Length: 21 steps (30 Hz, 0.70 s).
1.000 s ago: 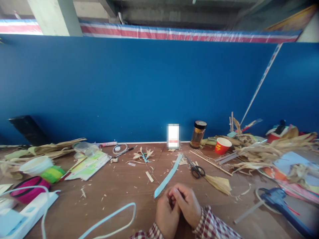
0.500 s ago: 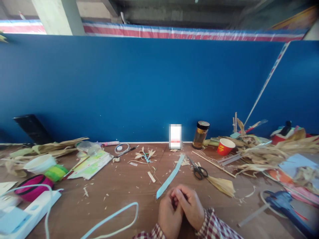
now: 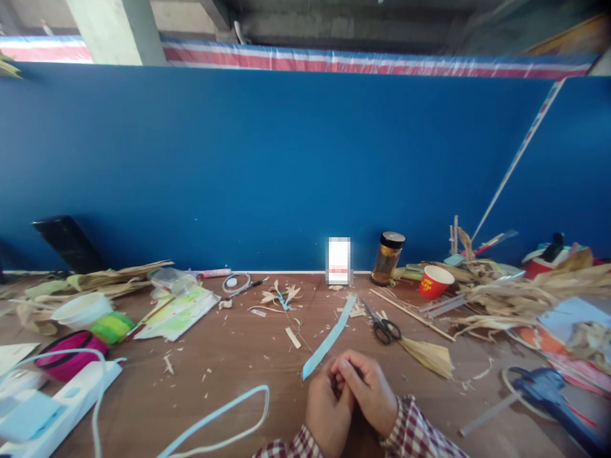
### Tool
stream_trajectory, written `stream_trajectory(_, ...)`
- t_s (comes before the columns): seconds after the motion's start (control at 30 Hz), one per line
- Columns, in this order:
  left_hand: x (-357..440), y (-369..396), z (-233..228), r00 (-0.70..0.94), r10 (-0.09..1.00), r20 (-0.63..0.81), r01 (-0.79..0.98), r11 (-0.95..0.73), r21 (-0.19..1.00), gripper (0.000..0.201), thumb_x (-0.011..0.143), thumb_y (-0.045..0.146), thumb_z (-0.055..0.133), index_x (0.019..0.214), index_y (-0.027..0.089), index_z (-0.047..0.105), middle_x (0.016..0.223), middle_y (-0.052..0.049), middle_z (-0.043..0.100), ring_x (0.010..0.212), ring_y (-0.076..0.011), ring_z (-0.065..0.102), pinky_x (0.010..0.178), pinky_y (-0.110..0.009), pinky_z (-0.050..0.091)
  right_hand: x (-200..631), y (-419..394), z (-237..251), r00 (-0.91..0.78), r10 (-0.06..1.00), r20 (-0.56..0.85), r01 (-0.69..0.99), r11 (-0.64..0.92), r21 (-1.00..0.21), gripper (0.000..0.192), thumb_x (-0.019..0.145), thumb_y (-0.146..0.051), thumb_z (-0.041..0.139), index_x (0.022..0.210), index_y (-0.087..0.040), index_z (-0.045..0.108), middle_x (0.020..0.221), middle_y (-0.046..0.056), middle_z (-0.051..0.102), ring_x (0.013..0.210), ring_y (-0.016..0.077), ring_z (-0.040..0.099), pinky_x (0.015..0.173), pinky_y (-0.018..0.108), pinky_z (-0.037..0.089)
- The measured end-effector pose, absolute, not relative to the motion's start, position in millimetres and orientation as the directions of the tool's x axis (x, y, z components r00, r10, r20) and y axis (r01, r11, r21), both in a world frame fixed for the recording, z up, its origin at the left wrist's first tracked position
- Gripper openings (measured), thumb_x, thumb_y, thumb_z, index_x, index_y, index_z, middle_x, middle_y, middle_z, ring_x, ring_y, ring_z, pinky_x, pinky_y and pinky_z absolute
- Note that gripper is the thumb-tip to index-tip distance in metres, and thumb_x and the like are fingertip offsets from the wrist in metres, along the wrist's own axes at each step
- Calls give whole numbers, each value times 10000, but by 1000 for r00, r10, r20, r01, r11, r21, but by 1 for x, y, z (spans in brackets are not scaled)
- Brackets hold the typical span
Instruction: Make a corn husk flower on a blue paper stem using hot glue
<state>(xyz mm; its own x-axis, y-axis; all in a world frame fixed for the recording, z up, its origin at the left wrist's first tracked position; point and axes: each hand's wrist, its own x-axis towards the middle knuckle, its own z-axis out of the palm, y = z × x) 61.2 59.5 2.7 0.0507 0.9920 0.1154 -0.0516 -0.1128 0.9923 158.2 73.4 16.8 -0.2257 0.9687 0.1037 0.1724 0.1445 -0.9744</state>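
Here, nearest, the left hand (image 3: 328, 410) and right hand (image 3: 371, 393) rest together at the tabletop (image 3: 233, 356), fingers curled and pressed against each other. Just beyond, a pale blue strip (image 3: 330, 341) lies slantwise. Rightward come a dried husk (image 3: 428, 359), black-handled scissors (image 3: 386, 330), a red cup (image 3: 432, 287), then a lidded jar (image 3: 387, 261) beside the blue partition (image 3: 296, 152).

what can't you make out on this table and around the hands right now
All in the head view:
- Whether anything sits between the left hand and right hand: their closed fingers hide it.
- What the white upright patch is: pixelation covers it.
- The end of the blue glue gun: cut off at the lower right.
- The bottom of the red cup: its near wall hides it.
- The marking on the jar's lid: too small.
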Motion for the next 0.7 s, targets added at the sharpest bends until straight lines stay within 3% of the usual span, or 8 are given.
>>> stream_trajectory(0.1, 61, 59, 5, -9, 991, 134, -99, -134, 986, 327, 794, 329, 534, 1057, 136, 562, 803, -64, 650, 703, -165, 590, 684, -281, 471, 161, 77, 34, -292, 952, 96, 157, 146, -977, 274, 852, -387, 447, 863, -168, 613, 697, 20, 598, 630, 137, 573, 593, 243, 472)
stream_trajectory(0.2, 62, 58, 2, -21, 992, 121, -123, -122, 985, 454, 789, 358, 544, 1175, 134, 461, 635, -6, 586, 556, -134, 535, 553, -240, 441, 160, 92, 57, -250, 952, 174, 261, 239, -935, 238, 847, -358, 455, 929, -186, 596, 750, 26, 614, 656, 143, 574, 603, 252, 460)
stream_trajectory(0.4, 62, 61, -5, 8, 999, 35, -55, -35, 998, 318, 824, 421, 458, 905, 138, 578, 524, 13, 511, 457, -116, 464, 463, -221, 373, 131, 173, 85, -290, 881, 374, 632, 470, -616, 194, 819, -294, 482, 770, -177, 628, 809, 37, 628, 778, 153, 561, 727, 274, 412)
stream_trajectory(0.5, 61, 63, -6, -43, 998, 37, -80, -40, 996, 322, 813, 431, 470, 917, 152, 591, 525, 6, 530, 459, -129, 483, 469, -231, 384, 107, 218, 82, -338, 901, 271, 769, 430, -472, 217, 829, -290, 462, 805, -181, 648, 876, 50, 635, 840, 159, 559, 763, 269, 398)
stream_trajectory(0.7, 59, 68, -7, -200, 977, 73, -113, -97, 989, 312, 785, 435, 500, 891, 171, 629, 634, -45, 611, 562, -174, 558, 510, -254, 430, 59, 263, 61, -390, 911, 135, 808, 409, -425, 228, 804, -288, 500, 746, -187, 697, 835, 79, 673, 769, 199, 583, 720, 300, 409)
